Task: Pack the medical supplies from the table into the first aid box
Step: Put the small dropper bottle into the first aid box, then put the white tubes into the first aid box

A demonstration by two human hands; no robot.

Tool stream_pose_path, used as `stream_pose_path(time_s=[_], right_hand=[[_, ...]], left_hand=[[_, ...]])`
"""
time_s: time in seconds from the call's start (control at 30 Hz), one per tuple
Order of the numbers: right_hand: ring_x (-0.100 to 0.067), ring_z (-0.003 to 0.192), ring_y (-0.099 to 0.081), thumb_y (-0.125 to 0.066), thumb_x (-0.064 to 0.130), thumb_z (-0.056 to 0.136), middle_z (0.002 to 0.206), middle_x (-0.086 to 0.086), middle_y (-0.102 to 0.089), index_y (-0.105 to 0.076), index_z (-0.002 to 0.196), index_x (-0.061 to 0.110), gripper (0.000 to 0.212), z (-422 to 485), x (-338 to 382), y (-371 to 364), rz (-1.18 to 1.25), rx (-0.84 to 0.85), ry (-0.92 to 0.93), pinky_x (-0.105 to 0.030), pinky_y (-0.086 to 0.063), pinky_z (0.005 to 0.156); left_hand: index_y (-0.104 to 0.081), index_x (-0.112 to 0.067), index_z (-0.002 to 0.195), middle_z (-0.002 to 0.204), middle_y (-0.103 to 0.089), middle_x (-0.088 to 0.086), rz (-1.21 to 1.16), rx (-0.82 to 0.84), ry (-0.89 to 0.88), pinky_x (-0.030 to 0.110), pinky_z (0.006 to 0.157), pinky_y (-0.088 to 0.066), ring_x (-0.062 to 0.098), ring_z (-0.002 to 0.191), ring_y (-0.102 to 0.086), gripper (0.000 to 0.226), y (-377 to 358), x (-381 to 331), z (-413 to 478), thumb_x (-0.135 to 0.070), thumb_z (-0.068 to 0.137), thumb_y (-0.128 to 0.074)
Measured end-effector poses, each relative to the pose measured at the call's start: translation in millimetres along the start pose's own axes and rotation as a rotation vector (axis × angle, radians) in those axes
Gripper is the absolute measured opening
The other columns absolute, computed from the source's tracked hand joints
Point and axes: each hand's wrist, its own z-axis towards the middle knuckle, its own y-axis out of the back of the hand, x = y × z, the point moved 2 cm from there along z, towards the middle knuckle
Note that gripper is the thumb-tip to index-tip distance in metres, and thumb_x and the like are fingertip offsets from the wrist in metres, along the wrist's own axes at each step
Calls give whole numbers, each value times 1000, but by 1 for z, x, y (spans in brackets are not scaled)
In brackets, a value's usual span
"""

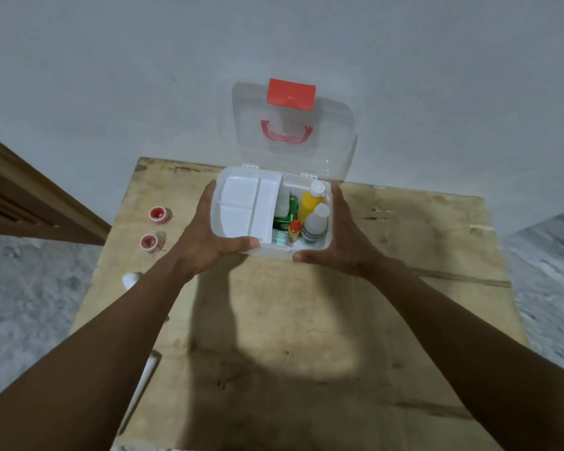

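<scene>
Both hands are gripping the first aid box point(241, 252) on the wooden surface point(306, 320): left grip point(209, 236) and right grip point(339, 242) clasping its sides, lid point(332, 138) standing open, yellow bottle point(308, 203) and white bottle point(315, 224) sitting inside.

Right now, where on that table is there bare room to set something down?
The table is bare right of the first aid box and in front of it, under the forearms. The left edge is crowded: two red-capped containers and a white item.

The left forearm point(88, 346) partly hides a white object point(131, 278) at the table's point(306, 320) edge.
</scene>
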Motion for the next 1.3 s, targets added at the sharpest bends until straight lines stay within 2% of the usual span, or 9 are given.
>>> stream_pose_path(time_s=[0.13,0.3,0.37,0.47,0.63,0.8,1.0,1.1,1.3], right_hand=[[-20,140,-39,-91,61,53,152,3,-32,-11,153,21,134,2,2,3,-9,20,60,-49,-43,111],[-20,138,-43,-91,57,56,150,4,-37,-12,152,25,128,1,-1,0,36,-5,41,-49,-47,107],[-22,134,-48,-94,52,55,145,2,-43,-20,149,25,123,2,-2,1,58,-14,44,-50,-48,105],[-23,129,-53,-96,52,50,140,1,-47,-24,146,29,122,4,-2,3,89,-8,37,-51,-51,100],[-23,140,-40,-89,69,47,151,1,-33,-11,149,29,135,4,-10,3,32,11,22,-50,-41,112],[-24,144,-33,-84,76,49,155,-1,-27,-11,148,24,134,5,-13,5,-20,46,25,-53,-35,115],[-27,141,-35,-79,82,42,151,-4,-30,-12,145,26,135,3,-3,6,-19,32,47,-54,-37,113],[-28,140,-35,-77,84,42,151,-5,-30,-14,144,26,133,2,-1,7,-39,43,60,-55,-36,113],[-26,131,-45,-80,79,47,140,-4,-40,-26,129,35,107,0,5,9,-25,83,90,-56,-43,107]], left_hand=[[-29,-28,145,135,-49,-12,8,-4,5,19,89,-53,-3,119,-51,101,1,0,2,-16,66,-91],[-34,-34,141,133,-53,-14,96,-93,86,46,95,-52,14,123,-52,100,-3,-1,-9,-43,59,-90],[-32,-34,145,137,-53,-15,156,-190,137,42,95,-52,17,124,-53,104,-8,-6,-20,-52,59,-87],[-25,-25,153,144,-50,-8,163,-364,177,28,95,-46,18,126,-50,101,-24,-20,-44,-37,73,-85],[-34,-19,152,151,-45,5,361,-549,242,47,105,-44,26,131,-49,82,-45,-14,-107,-38,84,-75],[-52,-13,139,126,-60,12,547,-768,333,35,92,-45,27,110,-61,54,-30,10,-183,-19,88,-68],[-54,-10,136,129,-56,19,732,-673,474,42,90,-47,36,117,-53,57,0,48,-249,-27,85,-73],[-42,-6,145,139,-49,20,783,-554,550,43,98,-42,37,125,-47,74,10,57,-259,-27,82,-76],[-43,-7,141,131,-50,17,938,-461,678,44,90,-45,35,117,-50,71,21,59,-243,-43,86,-69]])
